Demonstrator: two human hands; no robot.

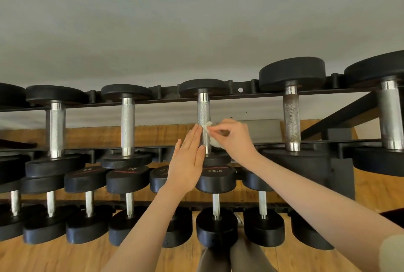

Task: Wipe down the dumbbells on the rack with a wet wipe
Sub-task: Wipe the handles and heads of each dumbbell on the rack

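Your right hand (232,138) pinches a crumpled white wet wipe (211,133) against the knurled chrome handle (203,121) of the middle black round-headed dumbbell (204,118), which lies on the upper tier of the black steel rack (240,91). Your left hand (188,162), fingers straight and together, steadies that handle from the other side. Progress, as a judgement: wiping is under way on this one handle; which neighbouring dumbbells, upper or lower, are already cleaned cannot be told.
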